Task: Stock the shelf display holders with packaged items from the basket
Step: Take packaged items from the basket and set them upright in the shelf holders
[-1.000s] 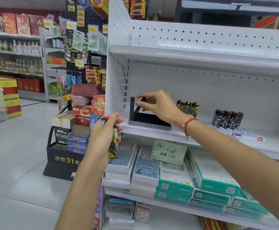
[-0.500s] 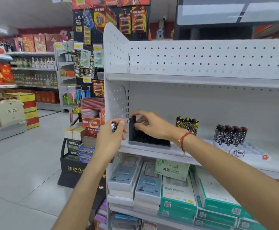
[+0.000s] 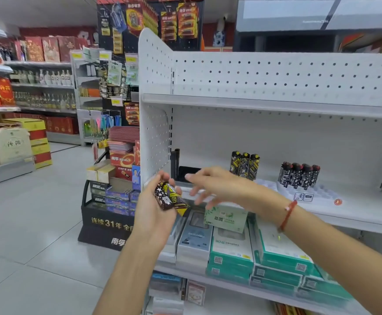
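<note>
The right hand [image 3: 210, 185] has left the black display holder [image 3: 186, 173] and now reaches, fingers spread and holding nothing, toward the left hand [image 3: 160, 208], which has turned palm-up in front of the white shelf [image 3: 321, 214]. The left hand grips a small bundle of packaged items [image 3: 171, 196], slim wrapped sticks that look like lighters, though blur makes that uncertain. They should be light and rigid, with glossy wrap that may slip, so one is best pinched by its long sides near the middle and drawn out singly. The holder stands at the shelf's left end, just behind both hands.
</note>
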### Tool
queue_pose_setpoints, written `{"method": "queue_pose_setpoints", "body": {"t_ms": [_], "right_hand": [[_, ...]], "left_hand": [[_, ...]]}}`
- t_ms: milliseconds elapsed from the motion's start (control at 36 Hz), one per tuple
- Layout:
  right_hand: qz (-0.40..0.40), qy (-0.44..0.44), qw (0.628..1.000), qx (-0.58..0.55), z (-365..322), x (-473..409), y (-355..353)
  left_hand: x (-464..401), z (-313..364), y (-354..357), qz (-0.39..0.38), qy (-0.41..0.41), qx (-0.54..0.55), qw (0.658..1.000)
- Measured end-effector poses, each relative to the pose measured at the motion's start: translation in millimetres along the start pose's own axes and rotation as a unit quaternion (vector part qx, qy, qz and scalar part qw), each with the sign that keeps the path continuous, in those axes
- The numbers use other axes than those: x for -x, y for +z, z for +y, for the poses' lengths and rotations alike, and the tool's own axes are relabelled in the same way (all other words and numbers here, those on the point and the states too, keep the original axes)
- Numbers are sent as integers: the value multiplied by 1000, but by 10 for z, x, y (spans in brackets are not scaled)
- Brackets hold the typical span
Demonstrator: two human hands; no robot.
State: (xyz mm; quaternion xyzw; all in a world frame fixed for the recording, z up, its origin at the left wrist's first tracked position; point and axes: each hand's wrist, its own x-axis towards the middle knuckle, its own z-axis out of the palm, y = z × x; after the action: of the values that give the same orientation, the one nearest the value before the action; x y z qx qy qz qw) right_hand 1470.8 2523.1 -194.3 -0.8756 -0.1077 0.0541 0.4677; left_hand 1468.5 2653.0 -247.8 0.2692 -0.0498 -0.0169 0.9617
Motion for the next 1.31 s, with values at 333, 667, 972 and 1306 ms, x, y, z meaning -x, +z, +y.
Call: {"method": "queue_pose_setpoints", "body": {"t_ms": [333, 667, 972, 1306], "right_hand": [[-48, 17, 993, 104, 361, 395, -152], [216, -27, 966, 143, 565, 377, -1319], [157, -66, 843, 510, 594, -36, -1417], [60, -19, 802, 594, 626, -170, -1553]], "left_hand": [[52, -508, 191, -45, 52, -229, 971], [-31, -491, 115, -1, 119, -443, 889], [-41, -614, 69, -27, 104, -444, 889], [-68, -605, 33, -42, 109, -436, 892]]}}
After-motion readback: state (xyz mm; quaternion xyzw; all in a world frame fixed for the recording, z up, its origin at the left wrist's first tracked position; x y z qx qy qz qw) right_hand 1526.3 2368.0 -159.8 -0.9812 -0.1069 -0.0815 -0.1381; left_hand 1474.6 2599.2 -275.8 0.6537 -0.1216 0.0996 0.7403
